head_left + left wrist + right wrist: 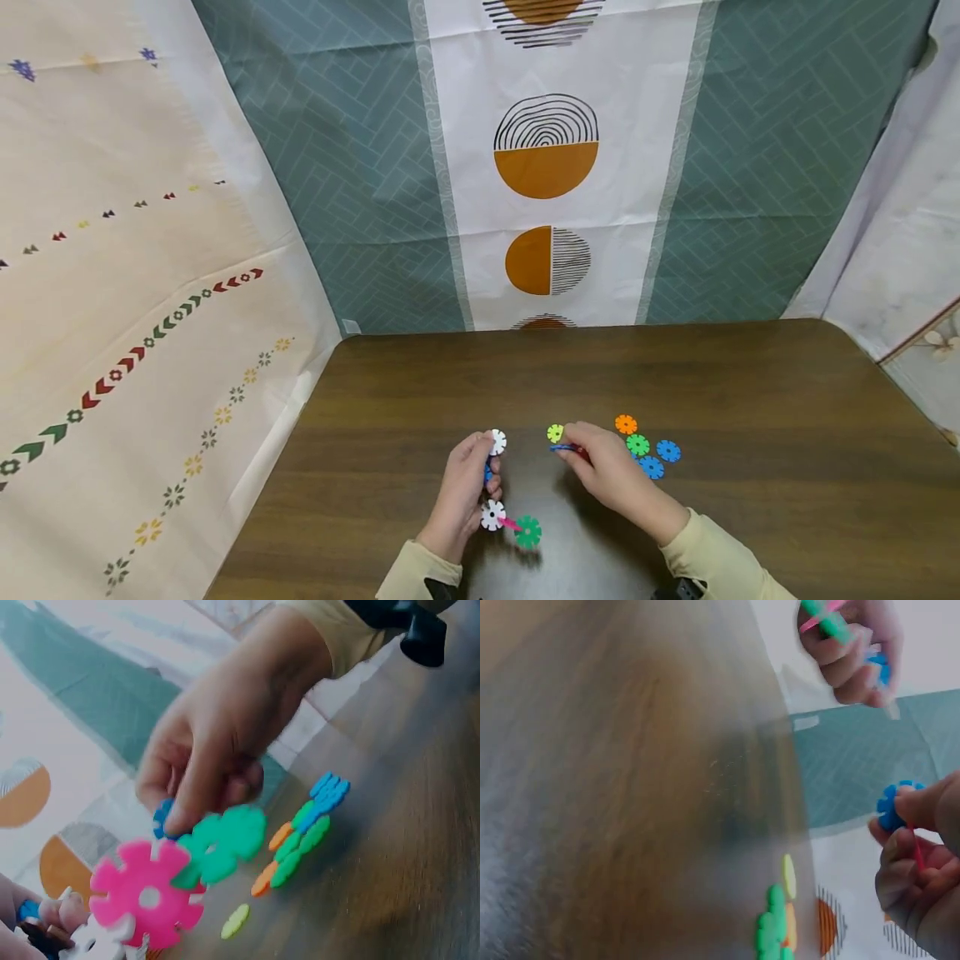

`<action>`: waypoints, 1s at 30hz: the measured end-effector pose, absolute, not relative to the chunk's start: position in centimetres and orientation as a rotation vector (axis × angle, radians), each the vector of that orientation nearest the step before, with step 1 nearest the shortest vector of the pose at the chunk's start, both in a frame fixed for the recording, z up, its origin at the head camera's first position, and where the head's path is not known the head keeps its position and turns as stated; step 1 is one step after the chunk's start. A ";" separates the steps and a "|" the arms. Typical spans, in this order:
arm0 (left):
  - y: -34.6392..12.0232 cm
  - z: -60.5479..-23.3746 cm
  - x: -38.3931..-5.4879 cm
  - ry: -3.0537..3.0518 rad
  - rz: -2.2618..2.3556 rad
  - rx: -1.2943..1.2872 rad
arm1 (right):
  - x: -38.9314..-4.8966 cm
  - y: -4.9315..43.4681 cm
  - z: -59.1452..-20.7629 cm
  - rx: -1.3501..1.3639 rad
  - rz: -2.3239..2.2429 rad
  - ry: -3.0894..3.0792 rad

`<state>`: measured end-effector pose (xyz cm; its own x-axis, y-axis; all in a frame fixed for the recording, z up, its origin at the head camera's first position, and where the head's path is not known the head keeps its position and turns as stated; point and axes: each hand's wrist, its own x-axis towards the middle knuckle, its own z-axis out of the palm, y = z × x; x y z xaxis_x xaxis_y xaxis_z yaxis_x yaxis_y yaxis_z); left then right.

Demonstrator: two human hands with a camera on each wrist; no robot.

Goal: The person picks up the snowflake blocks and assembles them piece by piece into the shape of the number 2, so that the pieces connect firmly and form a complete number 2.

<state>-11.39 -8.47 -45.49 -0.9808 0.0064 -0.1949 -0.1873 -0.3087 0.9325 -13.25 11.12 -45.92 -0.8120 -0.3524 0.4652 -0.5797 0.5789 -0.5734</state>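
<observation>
My left hand grips a chain of interlocking notched plastic discs. Its parts show as a white disc at the fingertips, a blue disc partly hidden by the fingers, and a second white disc below. From that one a pink disc joins a green disc at the free end. To the right, my right hand pinches a blue disc between thumb and fingers. A red-pink disc, seen edge-on and half covered by the fingers, is in that hand too.
On the brown wooden table, a yellow-green disc lies just beyond the right hand. Beside the right wrist lie an orange disc, a green disc and several blue discs. Patterned cloths hang behind the table.
</observation>
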 end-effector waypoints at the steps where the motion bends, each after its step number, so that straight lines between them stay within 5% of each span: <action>1: -8.4 -45.4 -11.4 1.780 2.417 -0.219 | -13.2 11.1 -46.0 0.755 1.114 -2.519; 30: -5.6 -46.1 -10.3 1.868 2.241 -0.086 | -11.7 8.8 -47.1 0.666 1.174 -2.390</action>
